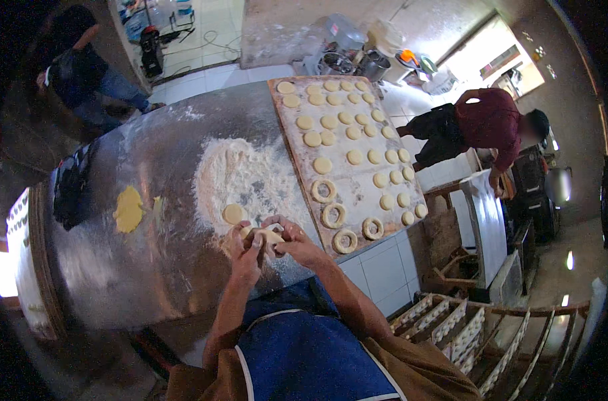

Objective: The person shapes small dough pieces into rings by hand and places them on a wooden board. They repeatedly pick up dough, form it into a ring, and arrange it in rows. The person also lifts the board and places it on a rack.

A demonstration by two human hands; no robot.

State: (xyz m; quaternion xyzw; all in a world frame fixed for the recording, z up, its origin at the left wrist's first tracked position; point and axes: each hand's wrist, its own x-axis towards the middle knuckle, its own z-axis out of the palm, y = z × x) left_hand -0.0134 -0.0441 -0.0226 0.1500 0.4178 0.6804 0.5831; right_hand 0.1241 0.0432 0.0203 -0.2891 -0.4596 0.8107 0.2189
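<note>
Both of my hands grip one piece of pale dough [269, 236] just above the near edge of the metal table. My left hand [245, 250] pinches its left end, and the fingers of my right hand [294, 239] curl round its right side. Part of the dough is hidden by my fingers. Right beyond my left hand, a round dough disc [233, 214] lies on a wide patch of white flour [233, 170]. To the right, a floured wooden board [367, 190] carries rows of dough discs, with several dough rings [333, 215] at its near left part.
A flat yellow dough piece [129, 209] and a black plastic bag [74, 184] lie left on the metal table [163, 267]. One person [83, 73] stands far left; another [484, 123] bends beyond the board. A wooden rack [491, 327] stands near right. Pots [374, 65] sit at the back wall.
</note>
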